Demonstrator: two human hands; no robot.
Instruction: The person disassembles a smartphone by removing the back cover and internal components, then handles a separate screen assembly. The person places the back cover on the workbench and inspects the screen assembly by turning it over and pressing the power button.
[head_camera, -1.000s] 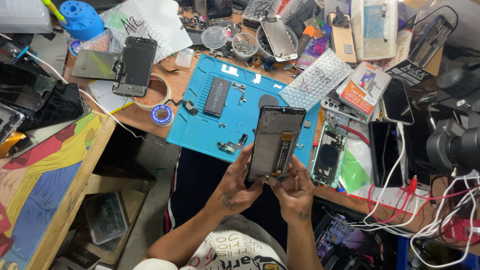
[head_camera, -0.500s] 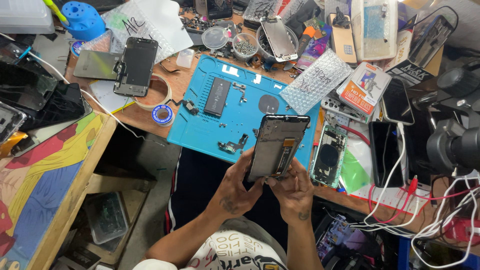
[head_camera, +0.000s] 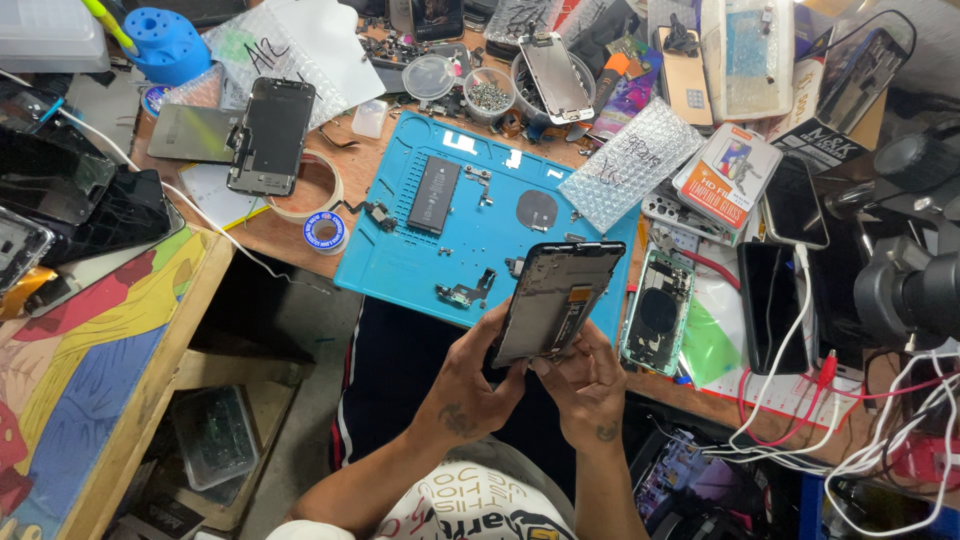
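I hold a phone screen panel (head_camera: 553, 300) upright over the near edge of the blue work mat (head_camera: 480, 235), its inner side with a flex cable facing me. My left hand (head_camera: 470, 385) grips the panel's lower left edge. My right hand (head_camera: 585, 385) touches its bottom right corner from below, fingers curled against it. On the mat lie a black battery (head_camera: 433, 194), a round black coil (head_camera: 537, 210) and several small parts. An opened phone housing (head_camera: 657, 310) lies just right of the panel.
Another black phone screen (head_camera: 270, 135) lies at the back left beside a tape roll (head_camera: 325, 230). Bubble wrap (head_camera: 630, 160), parts cups, boxes, more phones and white cables crowd the back and right. A painted wooden board (head_camera: 90, 350) stands at left.
The screen panel has come lower and closer to me, tilting slightly. My right hand shifted under its bottom right corner; the round coil on the mat is uncovered.
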